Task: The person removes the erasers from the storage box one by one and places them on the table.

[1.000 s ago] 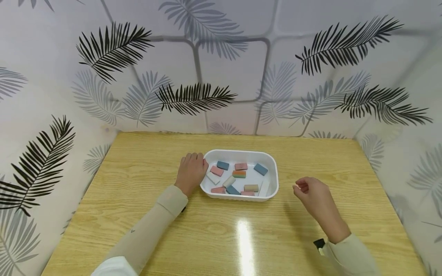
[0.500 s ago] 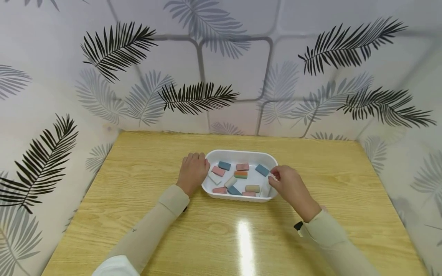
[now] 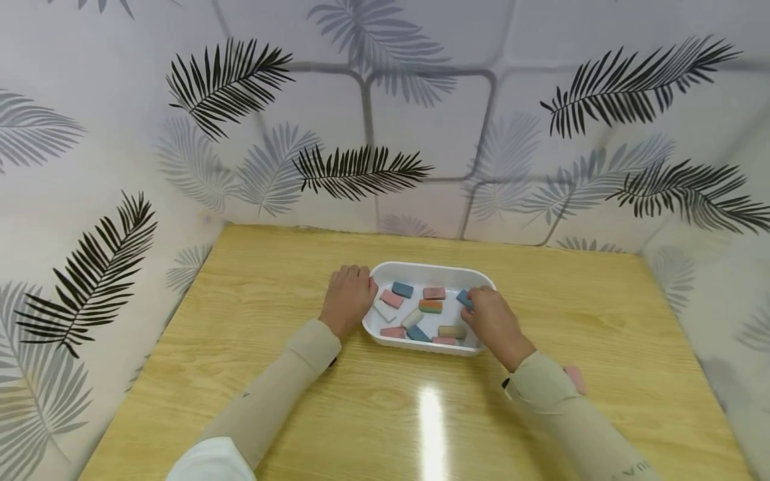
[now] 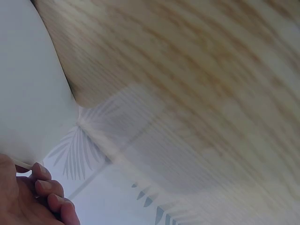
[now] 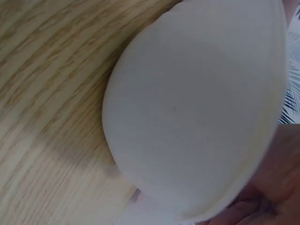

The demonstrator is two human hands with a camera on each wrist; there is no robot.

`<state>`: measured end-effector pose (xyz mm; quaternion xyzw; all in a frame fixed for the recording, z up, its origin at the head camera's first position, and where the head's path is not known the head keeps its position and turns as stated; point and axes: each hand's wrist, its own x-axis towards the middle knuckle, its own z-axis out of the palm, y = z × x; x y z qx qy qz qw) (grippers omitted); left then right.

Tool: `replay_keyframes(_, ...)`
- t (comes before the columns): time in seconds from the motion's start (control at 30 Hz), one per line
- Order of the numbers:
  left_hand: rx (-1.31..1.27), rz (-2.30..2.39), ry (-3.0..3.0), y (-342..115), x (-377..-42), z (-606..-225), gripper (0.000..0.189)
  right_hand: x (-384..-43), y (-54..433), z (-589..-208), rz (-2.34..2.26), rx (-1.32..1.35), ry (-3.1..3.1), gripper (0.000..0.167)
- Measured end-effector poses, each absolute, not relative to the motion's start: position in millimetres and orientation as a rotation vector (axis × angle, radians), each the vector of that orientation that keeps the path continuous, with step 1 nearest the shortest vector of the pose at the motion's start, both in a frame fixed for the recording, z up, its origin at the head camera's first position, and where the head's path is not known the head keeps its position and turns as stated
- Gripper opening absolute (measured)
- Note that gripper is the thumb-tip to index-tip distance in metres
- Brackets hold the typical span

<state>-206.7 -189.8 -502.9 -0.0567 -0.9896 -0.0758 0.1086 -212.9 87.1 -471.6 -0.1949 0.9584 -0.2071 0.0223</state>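
Note:
A white plastic tray (image 3: 430, 267) holds several small erasers, among them a pink eraser (image 3: 434, 293), an orange and green eraser (image 3: 430, 306) and a white eraser (image 3: 385, 310). My left hand (image 3: 347, 297) grips the tray's left rim, its thumb and curled fingers around the edge in the left wrist view. Inside the right end, the thumb and fingers of my right hand (image 3: 494, 324) pinch a blue eraser (image 3: 464, 298). That hand covers part of the tray's right side. The right wrist view is mostly filled by the tray's outer wall (image 5: 187, 108).
A small pink object (image 3: 575, 379) lies on the wooden table (image 3: 271, 414), partly behind my right sleeve. Leaf-patterned cloth (image 3: 421, 200) rises behind the table and at both sides.
My right hand has moved left from above the table into the tray's right end and taken hold of the blue eraser. My left hand stays on the rim. The head view has shifted slightly.

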Motion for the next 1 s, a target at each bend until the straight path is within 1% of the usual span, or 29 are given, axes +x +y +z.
replay_keyframes(0.3, -0.152, -0.223, -2.919, -185.1, -209.6, -505.0, 0.027, -223.0, 82.4, -487.4, -0.487, -0.538, 2.989, 0.016)
replay_keyframes(0.53, -0.144, -0.222, -2.913, -184.9, -209.6, -504.9, 0.027, -226.9, 74.7, -493.7, -0.4, -0.499, 3.055, 0.008)
replay_keyframes(0.73, -0.143, -0.213, -2.917, -186.0, -210.4, -506.0, 0.027, -230.2, 69.9, -501.3, -0.271, -0.47, 3.094, 0.011)
replay_keyframes(0.87, -0.15, -0.214, -2.889, -187.3, -210.5, -505.1, 0.026, -231.2, 67.0, -504.9, -0.157, -0.508, 3.1, 0.012)
replay_keyframes(1.0, -0.152, -0.216, -2.877, -187.9, -210.4, -505.8, 0.025, -230.5, 65.4, -505.5, -0.142, -0.543, 3.117, 0.013)
